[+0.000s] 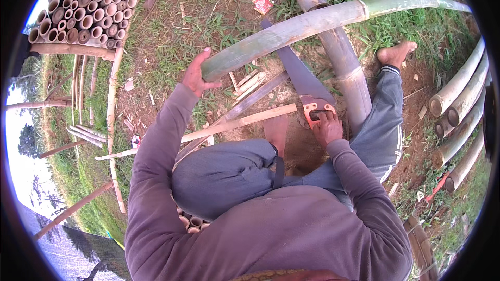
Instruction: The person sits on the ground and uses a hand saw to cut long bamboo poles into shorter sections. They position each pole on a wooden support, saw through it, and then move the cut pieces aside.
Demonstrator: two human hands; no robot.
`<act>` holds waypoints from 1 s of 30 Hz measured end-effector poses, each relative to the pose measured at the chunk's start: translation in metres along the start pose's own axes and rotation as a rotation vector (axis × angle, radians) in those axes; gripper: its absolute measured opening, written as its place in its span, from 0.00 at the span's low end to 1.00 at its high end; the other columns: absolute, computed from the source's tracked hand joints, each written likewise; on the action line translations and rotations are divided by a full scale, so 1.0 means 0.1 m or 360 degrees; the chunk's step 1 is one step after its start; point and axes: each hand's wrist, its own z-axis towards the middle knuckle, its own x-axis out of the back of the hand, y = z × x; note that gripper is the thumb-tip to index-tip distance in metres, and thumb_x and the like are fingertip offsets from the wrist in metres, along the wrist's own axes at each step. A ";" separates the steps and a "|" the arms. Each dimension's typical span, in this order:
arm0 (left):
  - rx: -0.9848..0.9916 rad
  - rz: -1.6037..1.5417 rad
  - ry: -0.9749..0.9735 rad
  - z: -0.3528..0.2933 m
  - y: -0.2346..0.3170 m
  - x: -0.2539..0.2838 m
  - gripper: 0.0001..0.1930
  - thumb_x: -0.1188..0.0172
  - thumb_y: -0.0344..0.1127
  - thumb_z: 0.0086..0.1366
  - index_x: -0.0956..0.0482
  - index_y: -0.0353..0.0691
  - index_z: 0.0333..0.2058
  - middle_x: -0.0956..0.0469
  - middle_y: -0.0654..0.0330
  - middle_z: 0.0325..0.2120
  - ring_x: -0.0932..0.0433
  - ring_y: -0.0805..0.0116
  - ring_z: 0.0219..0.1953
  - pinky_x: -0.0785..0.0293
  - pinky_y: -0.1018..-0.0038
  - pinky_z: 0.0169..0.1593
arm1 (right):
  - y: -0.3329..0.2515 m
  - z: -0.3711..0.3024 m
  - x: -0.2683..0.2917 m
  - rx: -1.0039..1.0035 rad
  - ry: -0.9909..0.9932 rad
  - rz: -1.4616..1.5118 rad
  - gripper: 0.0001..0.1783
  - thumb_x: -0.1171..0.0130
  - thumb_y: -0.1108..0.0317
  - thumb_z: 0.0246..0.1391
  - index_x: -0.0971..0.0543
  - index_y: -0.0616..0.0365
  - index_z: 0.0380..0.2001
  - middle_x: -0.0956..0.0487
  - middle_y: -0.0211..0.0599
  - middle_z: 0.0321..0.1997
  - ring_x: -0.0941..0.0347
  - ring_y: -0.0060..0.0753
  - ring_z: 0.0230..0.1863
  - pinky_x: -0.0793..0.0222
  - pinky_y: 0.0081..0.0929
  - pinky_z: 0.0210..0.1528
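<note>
A long green-grey bamboo pole [291, 31] lies across a thicker bamboo pole [348, 67], which slants up from near my right leg. My left hand [197, 77] grips the near left end of the long pole, with the thumb and fingers around its cut end. In my right hand [329, 129] is the orange handle of a handsaw [304, 75], the fingers closed through its grip. The saw's dark blade points away from me and passes under the long pole. Its tip shows on the far side; whether the teeth touch the bamboo I cannot tell.
Cut bamboo pieces [86, 8] are stacked at the far left beside a bamboo frame [115, 125]. A pale split strip [245, 122] crosses near my bent knee. Several thick poles [458, 99] lie at the right, near a red tool [436, 188]. A red wrapper [262, 4] lies on the grass.
</note>
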 end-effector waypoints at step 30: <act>-0.0869 0.2459 -0.0042 0.27 0.78 -0.62 0.26 0.39 0.58 0.72 0.20 0.47 0.59 0.17 0.44 0.54 0.19 0.42 0.58 0.23 0.51 0.61 | -0.25 -0.96 1.02 0.0205 0.0111 0.0703 0.21 0.31 0.66 0.52 0.22 0.59 0.48 0.19 0.47 0.39 0.20 0.58 0.40 0.25 0.47 0.45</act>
